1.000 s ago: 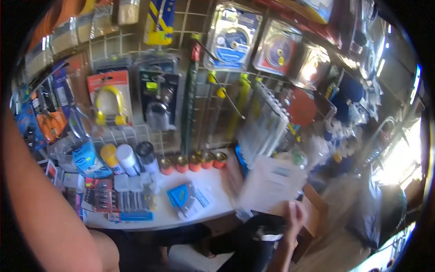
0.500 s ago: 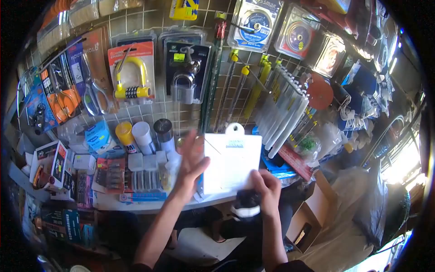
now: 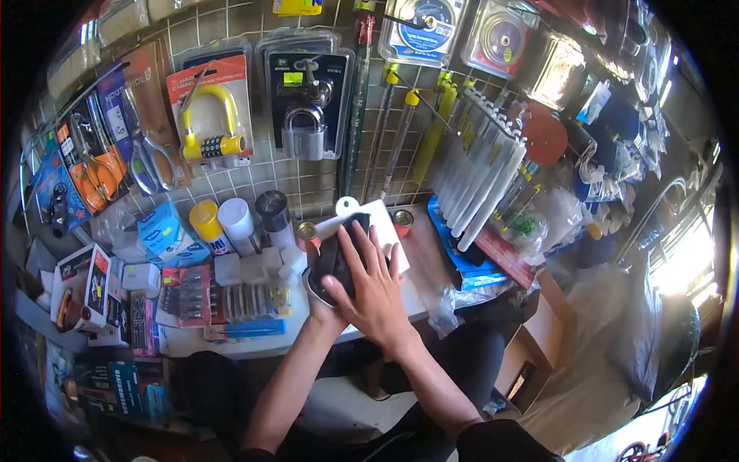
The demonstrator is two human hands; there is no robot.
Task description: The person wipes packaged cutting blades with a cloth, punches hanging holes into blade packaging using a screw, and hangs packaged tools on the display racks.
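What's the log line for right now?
left hand: partly hidden behind black object | right hand: spread over it | white board: behind

Black sleeves (image 3: 504, 443) are worn, with the forearms (image 3: 440, 385) left bare below them; dark trousers (image 3: 471, 356) are also worn.

The held object (image 3: 331, 258) is black, and the white card (image 3: 394, 231) shows behind. The sleeve (image 3: 500, 443) is also black. Three cans (image 3: 245, 245) have yellow, white and black caps (image 3: 233, 211). The curved lock (image 3: 213, 146) is yellow; the padlock (image 3: 303, 144) is silver.
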